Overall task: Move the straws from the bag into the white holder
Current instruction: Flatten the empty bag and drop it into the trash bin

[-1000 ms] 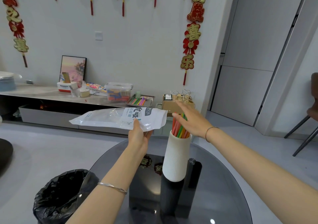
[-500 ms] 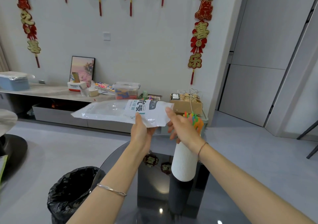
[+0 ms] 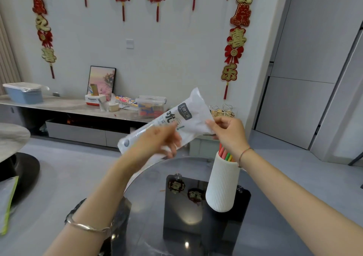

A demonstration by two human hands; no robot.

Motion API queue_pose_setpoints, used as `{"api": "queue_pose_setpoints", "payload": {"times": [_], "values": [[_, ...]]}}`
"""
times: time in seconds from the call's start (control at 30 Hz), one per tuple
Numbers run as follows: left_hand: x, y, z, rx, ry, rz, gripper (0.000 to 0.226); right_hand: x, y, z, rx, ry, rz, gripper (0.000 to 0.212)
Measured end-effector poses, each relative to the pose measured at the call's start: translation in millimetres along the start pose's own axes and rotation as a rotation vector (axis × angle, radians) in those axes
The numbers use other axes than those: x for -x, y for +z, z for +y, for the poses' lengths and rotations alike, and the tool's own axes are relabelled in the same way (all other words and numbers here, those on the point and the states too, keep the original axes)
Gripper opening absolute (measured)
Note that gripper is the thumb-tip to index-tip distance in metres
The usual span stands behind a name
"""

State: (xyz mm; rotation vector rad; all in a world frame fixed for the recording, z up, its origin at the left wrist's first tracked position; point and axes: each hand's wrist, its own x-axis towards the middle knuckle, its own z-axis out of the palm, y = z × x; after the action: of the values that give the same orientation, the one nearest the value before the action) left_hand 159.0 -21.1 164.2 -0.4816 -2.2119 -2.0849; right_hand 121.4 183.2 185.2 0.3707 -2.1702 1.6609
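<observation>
The white ribbed holder [image 3: 222, 185] stands upright on the round dark glass table [image 3: 149, 226]. Colourful straws [image 3: 225, 154] stick out of its top, partly hidden behind my right wrist. A clear and white plastic bag [image 3: 188, 118] hangs in the air above the table, tilted up to the right and looking flat. My left hand [image 3: 157, 141], blurred, grips the bag's middle from below. My right hand [image 3: 227, 132] pinches the bag's right edge, just above the holder.
A black bin bag [image 3: 78, 210] sits on the floor under the table's left rim. A long low cabinet [image 3: 74, 118] with boxes runs along the back wall. Another round table [image 3: 11, 136] is at the far left. A grey door [image 3: 306, 75] is at right.
My right hand left the straws in the holder and took the bag's right edge. The bag tilted from level to slanting up to the right. My left hand shifted along the bag.
</observation>
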Motion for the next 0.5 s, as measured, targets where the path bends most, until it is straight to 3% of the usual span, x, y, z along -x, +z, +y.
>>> {"api": "queue_pose_setpoints", "payload": {"times": [0.07, 0.1, 0.13, 0.2, 0.33, 0.5], "values": [[-7.7, -10.3, 22.3, 0.021, 0.313, 0.334, 0.023, -3.6, -1.9, -11.3, -0.041, -0.058, -0.027, 0.013], [-12.5, -14.5, 29.9, -0.039, 0.386, 0.408, 0.013, -5.5, -1.7, -17.0, -0.066, -0.078, -0.034, 0.012], [-16.4, -15.5, 34.0, -0.146, 0.401, 0.432, 0.024, -7.1, -1.2, -22.5, -0.097, -0.087, -0.031, 0.011], [-21.7, -12.2, 36.1, -0.291, 0.272, 0.379, 0.050, -9.1, 1.1, -31.6, -0.190, -0.078, -0.013, 0.008], [-19.7, 7.8, 26.7, -0.148, 0.138, 0.124, 0.019, -5.9, 10.1, -35.7, -0.476, 0.047, 0.010, 0.010], [-14.0, 21.8, 5.3, 0.026, 0.122, 0.181, 0.013, -2.9, 12.9, -25.0, -0.539, 0.152, 0.069, 0.016]]}}
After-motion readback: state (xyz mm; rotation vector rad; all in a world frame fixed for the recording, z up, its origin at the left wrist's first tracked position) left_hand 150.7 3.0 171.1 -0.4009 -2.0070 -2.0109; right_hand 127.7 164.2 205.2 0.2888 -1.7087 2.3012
